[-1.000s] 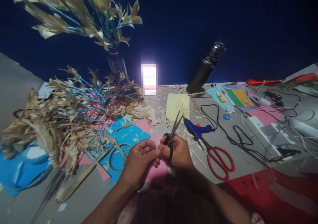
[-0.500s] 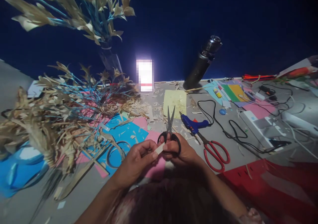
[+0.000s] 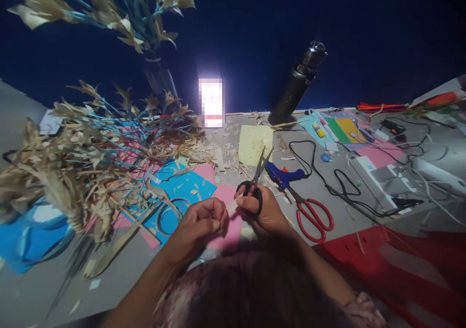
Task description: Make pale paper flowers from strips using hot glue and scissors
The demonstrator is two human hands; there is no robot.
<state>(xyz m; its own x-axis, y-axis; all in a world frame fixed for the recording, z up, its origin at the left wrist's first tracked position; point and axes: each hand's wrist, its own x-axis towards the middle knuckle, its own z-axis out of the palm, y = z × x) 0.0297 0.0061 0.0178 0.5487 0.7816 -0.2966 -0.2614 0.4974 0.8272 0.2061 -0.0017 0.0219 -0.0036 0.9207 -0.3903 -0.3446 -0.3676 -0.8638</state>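
My right hand (image 3: 267, 211) is closed round the black-handled scissors (image 3: 257, 180). Their blades point away from me and stand slightly apart. A short pale strip (image 3: 233, 205) sticks out from under the right thumb toward the left hand. Beside it, my left hand (image 3: 204, 223) is closed in a pinch, and what its fingertips hold, if anything, cannot be made out. Both hands are above a pink sheet (image 3: 226, 194). Just right of the scissors lies a blue glue gun (image 3: 284, 176), with red-handled scissors (image 3: 315, 221) nearer to me.
Dried leaves and husks (image 3: 65, 187) heap up on the left, by blue paper (image 3: 185, 182) and a tape roll (image 3: 171, 216). A yellow sheet (image 3: 255, 141) and a dark bottle (image 3: 294, 90) stand behind. Black cable (image 3: 327, 189) and red material (image 3: 364, 250) occupy the right.
My hands have drawn apart, and the left no longer touches the pale strip. The right hand has turned the scissors, so their blades now slant to the right.
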